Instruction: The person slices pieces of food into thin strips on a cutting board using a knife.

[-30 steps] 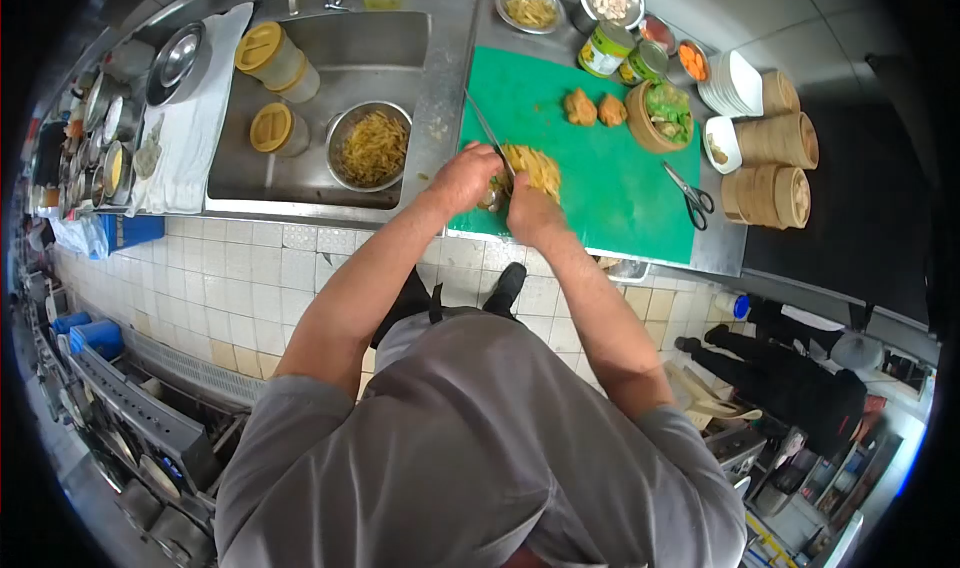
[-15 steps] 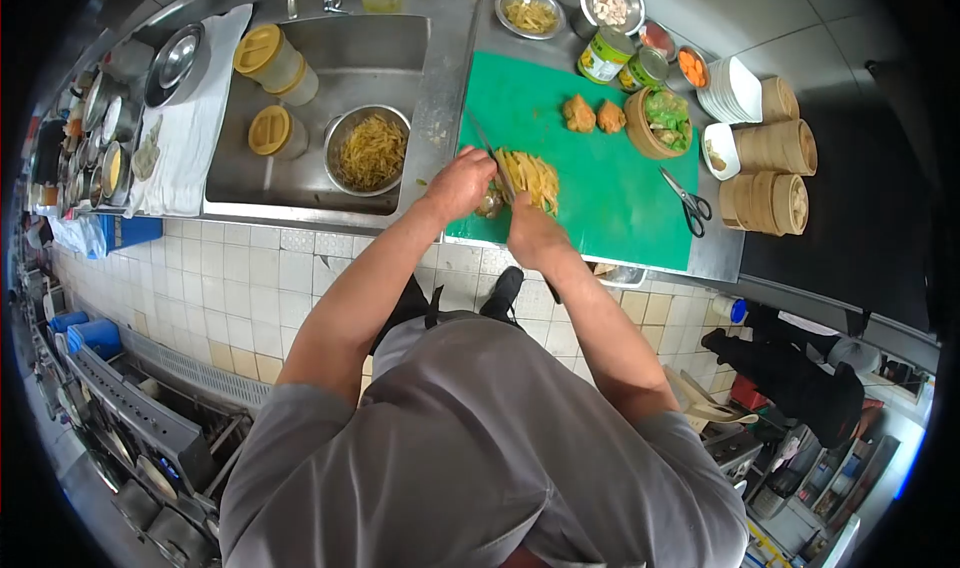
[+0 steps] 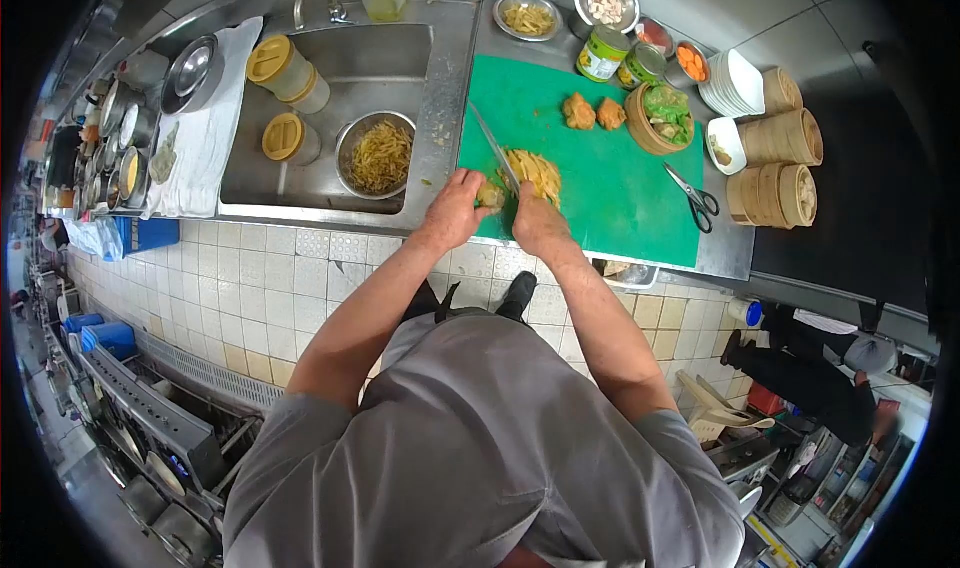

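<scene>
My right hand [image 3: 541, 226] is wrapped round the handle of a kitchen knife [image 3: 494, 146], whose long blade points away over the green cutting board [image 3: 600, 203]. To the right of the blade lies a pile of pale yellow sliced vegetable [image 3: 538, 173]. On the left of the blade, my left hand [image 3: 452, 210] has its fingers curled on a yellowish vegetable piece [image 3: 490, 196] at the board's left edge. The exact kind of vegetable cannot be made out. The knife handle is mostly hidden in my right hand.
Scissors [image 3: 692, 198], two brown lumps [image 3: 594, 114] and a bamboo steamer [image 3: 640, 133] of greens sit on the board. Cans [image 3: 604, 53] and bowls line the back. Left, the sink [image 3: 365, 43] holds lidded tubs and a colander [image 3: 347, 173]. A person [image 3: 820, 383] is at lower right.
My left hand has drawn slightly down and left, farther from the blade, showing more of the vegetable piece. The view has shifted a little. The person at lower right has shifted posture.
</scene>
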The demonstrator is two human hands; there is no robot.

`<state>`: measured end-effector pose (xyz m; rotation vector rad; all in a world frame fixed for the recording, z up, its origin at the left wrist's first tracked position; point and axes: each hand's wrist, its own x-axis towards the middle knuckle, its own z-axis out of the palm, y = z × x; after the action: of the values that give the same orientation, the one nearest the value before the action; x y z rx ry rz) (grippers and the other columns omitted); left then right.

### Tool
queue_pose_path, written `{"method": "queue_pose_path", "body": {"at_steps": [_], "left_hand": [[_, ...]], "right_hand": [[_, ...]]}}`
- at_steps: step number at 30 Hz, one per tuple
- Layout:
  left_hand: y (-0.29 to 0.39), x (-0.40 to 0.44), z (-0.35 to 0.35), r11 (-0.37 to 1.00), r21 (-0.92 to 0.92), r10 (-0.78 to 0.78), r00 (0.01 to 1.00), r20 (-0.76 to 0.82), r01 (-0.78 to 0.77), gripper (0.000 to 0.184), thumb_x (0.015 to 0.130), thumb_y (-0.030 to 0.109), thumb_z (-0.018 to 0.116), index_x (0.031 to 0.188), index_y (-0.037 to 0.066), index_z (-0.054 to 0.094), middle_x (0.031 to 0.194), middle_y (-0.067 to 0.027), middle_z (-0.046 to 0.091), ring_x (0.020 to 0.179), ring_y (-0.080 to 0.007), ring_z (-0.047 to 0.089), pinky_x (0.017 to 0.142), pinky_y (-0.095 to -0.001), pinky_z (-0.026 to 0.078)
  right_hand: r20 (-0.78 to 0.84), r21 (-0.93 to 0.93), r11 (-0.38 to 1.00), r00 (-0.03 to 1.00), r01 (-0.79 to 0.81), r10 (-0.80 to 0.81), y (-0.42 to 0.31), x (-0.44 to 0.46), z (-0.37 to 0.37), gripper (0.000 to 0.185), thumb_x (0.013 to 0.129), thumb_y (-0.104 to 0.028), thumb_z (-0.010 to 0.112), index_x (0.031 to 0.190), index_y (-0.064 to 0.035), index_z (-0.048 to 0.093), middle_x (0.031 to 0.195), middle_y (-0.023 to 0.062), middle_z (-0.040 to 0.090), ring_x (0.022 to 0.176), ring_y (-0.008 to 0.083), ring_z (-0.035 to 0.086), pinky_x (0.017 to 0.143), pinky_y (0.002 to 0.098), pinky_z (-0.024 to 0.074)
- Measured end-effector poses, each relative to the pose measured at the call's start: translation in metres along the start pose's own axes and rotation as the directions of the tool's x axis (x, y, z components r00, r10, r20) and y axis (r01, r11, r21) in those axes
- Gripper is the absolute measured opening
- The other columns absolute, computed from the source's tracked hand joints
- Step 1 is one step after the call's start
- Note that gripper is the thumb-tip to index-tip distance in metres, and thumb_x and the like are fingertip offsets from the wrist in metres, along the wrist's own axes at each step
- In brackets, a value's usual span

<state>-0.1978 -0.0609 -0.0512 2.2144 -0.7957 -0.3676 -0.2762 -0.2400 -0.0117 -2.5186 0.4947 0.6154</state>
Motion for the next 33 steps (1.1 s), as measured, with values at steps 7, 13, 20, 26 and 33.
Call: {"method": "queue_pose_path", "body": {"at_steps": [7,13,20,26,33], "left_hand": [[0.002,0.003,0.004,1.000,0.027,0.014,1.000,0.019,-0.015,0.038,0.091,0.004,0.078,0.125,0.004,0.061,0.126,-0.0181,0.059,0.122,-0.0424,0.063,0.101,-0.0509,0.055],[-0.017,0.034,0.001,0.983,0.071,0.146,0.960,0.238,-0.167,0.038,0.088,-0.012,0.063,0.123,0.004,0.063,0.122,-0.0171,0.060,0.119,-0.0421,0.063,0.097,-0.0476,0.055],[-0.004,0.047,-0.008,0.993,0.068,0.066,0.935,0.348,-0.096,0.046,0.085,-0.017,0.057,0.123,0.007,0.065,0.122,-0.0152,0.060,0.119,-0.0402,0.063,0.097,-0.0463,0.054],[-0.039,0.056,0.024,0.996,0.057,0.052,0.969,0.242,-0.067,0.047,0.085,-0.017,0.058,0.124,0.007,0.065,0.124,-0.0158,0.060,0.120,-0.0395,0.063,0.099,-0.0458,0.053],[-0.010,0.043,-0.004,0.994,0.051,0.083,0.957,0.278,-0.101,0.040,0.085,-0.014,0.062,0.120,0.006,0.064,0.122,-0.0161,0.060,0.121,-0.0398,0.062,0.099,-0.0471,0.054]], "right_hand": [[-0.061,0.020,0.998,0.996,0.061,-0.059,0.000,-0.016,0.001,0.030,0.095,-0.004,0.052,0.124,0.0053,0.048,0.102,0.0369,0.073,0.099,0.0537,0.073,0.088,0.0618,0.0569],[-0.011,-0.057,0.998,0.999,0.034,-0.035,-0.003,-0.030,-0.003,0.033,0.099,-0.007,0.049,0.128,0.0057,0.049,0.102,0.0329,0.075,0.098,0.0486,0.076,0.086,0.0579,0.0600],[0.038,-0.106,0.994,0.999,0.016,-0.012,-0.005,-0.032,-0.002,0.035,0.099,-0.006,0.049,0.132,0.0056,0.048,0.103,0.0321,0.076,0.100,0.0482,0.076,0.087,0.0569,0.0604],[0.016,-0.058,0.997,0.999,-0.047,0.048,-0.007,-0.013,0.016,0.035,0.098,-0.006,0.051,0.131,0.0043,0.047,0.109,0.0327,0.075,0.106,0.0497,0.074,0.092,0.0586,0.0580],[0.016,-0.033,0.999,0.999,0.041,-0.041,-0.016,0.002,-0.018,0.034,0.097,-0.006,0.048,0.128,0.0063,0.047,0.109,0.0382,0.072,0.106,0.0536,0.072,0.094,0.0611,0.0552]]}}
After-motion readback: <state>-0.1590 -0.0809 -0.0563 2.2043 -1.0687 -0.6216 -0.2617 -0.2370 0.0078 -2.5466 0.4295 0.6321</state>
